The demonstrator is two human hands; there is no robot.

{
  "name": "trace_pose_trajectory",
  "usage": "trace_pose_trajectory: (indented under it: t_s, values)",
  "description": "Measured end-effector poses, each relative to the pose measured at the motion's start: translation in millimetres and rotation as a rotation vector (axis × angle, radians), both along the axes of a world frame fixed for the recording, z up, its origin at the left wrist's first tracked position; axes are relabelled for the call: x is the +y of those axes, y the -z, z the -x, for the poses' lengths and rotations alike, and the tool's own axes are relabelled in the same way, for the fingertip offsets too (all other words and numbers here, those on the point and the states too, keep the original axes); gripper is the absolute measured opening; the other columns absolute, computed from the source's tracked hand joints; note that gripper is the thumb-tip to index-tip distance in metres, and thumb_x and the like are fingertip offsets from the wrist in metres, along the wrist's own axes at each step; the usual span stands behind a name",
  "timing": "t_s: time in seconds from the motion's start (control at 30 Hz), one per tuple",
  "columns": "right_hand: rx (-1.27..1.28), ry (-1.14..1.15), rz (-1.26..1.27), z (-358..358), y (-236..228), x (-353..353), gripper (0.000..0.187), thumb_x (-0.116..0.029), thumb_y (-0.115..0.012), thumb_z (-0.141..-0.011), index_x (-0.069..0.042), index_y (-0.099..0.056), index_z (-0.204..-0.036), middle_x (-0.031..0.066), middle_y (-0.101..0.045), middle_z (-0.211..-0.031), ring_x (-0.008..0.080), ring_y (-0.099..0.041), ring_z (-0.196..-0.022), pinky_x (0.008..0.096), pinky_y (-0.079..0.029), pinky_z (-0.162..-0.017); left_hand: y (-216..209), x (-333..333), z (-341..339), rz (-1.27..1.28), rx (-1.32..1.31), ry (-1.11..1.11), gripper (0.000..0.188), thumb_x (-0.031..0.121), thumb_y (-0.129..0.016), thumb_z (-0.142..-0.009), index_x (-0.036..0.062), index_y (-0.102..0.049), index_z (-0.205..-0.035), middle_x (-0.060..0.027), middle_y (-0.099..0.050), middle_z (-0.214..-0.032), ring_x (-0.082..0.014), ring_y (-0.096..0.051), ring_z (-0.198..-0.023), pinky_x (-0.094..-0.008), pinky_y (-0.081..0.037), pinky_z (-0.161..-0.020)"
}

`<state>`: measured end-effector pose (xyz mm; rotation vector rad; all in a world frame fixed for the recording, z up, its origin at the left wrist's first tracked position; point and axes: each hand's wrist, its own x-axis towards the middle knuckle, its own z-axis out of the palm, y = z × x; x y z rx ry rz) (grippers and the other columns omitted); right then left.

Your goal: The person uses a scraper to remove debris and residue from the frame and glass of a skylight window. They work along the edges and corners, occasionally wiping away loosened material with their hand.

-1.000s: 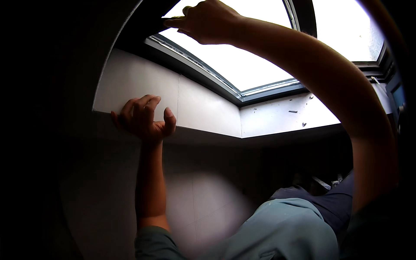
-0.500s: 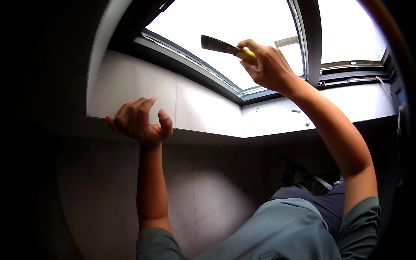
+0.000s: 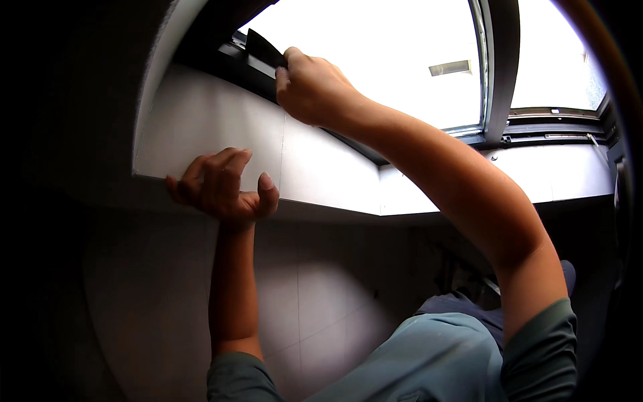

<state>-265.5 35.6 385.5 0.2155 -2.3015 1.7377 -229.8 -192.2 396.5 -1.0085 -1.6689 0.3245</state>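
Note:
My right hand is closed round the handle of a putty knife, most of that handle hidden by my fingers. The dark, flat blade points up and to the left, close to the lower left corner of the window frame; whether it touches the frame I cannot tell. My left hand rests at the front edge of the pale tiled sill, fingers bent and apart, thumb raised. Nothing is in it.
Bright glass fills the top, with a dark upright bar and a second pane on the right. A tiled wall drops below the sill in shadow. A white side wall bounds the sill on the left.
My right hand has carried the putty knife left and slightly up, from in front of the glass to the frame's corner. My left hand stays nearly in place.

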Motion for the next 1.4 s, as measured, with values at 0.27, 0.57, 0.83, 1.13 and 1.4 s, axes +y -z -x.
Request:
trace_pose_trajectory:
  t_s: [0.27, 0.57, 0.83, 1.13, 1.4]
  values:
    - [-0.032, -0.045, 0.014, 12, -11, 6, 0.040, -0.027, -0.041, -0.109, 0.006, -0.063, -0.111, 0.0187, -0.069, -0.074, 0.0273, -0.071, -0.062, 0.0407, -0.060, -0.063, 5, -7, 4, -0.038, -0.023, 0.044, 0.038, 0.050, -0.048, -0.095, 0.0191, -0.070, -0.098, 0.0000, -0.068, -0.087, -0.0202, -0.058, -0.110, -0.0507, -0.003, -0.128]
    - [0.071, 0.053, -0.187, 26, -15, 3, 0.038, -0.024, -0.042, -0.110, 0.007, -0.064, -0.114, 0.0175, -0.067, -0.066, 0.0256, -0.066, -0.048, 0.0372, -0.058, -0.048, 7, -7, 4, -0.059, -0.021, 0.054, 0.039, 0.051, -0.048, -0.095, 0.0195, -0.070, -0.098, -0.0001, -0.069, -0.090, -0.0201, -0.059, -0.110, -0.0510, -0.003, -0.128]
    - [0.024, 0.037, -0.495, 25, -48, 22, 0.033, -0.021, -0.048, -0.109, 0.005, -0.067, -0.116, 0.0153, -0.073, -0.079, 0.0244, -0.074, -0.062, 0.0331, -0.065, -0.056, 11, -11, 1, -0.059, -0.013, 0.063, 0.038, 0.051, -0.048, -0.095, 0.0198, -0.069, -0.098, 0.0003, -0.068, -0.091, -0.0192, -0.060, -0.108, -0.0520, -0.006, -0.128]
    - [0.506, 0.104, -1.223, 60, -35, 25, 0.016, -0.008, -0.073, -0.094, 0.004, -0.075, -0.104, 0.0138, -0.075, -0.109, 0.0229, -0.075, -0.102, 0.0276, -0.064, -0.083, 9, -5, 1, -0.088, -0.025, 0.070, 0.039, 0.052, -0.049, -0.095, 0.0192, -0.069, -0.098, 0.0006, -0.068, -0.090, -0.0192, -0.060, -0.106, -0.0514, -0.005, -0.128]
    - [0.141, 0.065, -0.388, 54, -31, 9, 0.032, -0.023, -0.048, -0.108, -0.001, -0.072, -0.108, 0.0215, -0.072, -0.082, 0.0328, -0.071, -0.069, 0.0444, -0.059, -0.068, 5, -5, -6, -0.049, -0.039, 0.078, 0.040, 0.052, -0.049, -0.095, 0.0179, -0.069, -0.098, -0.0005, -0.069, -0.091, -0.0202, -0.059, -0.106, -0.0524, -0.005, -0.128]
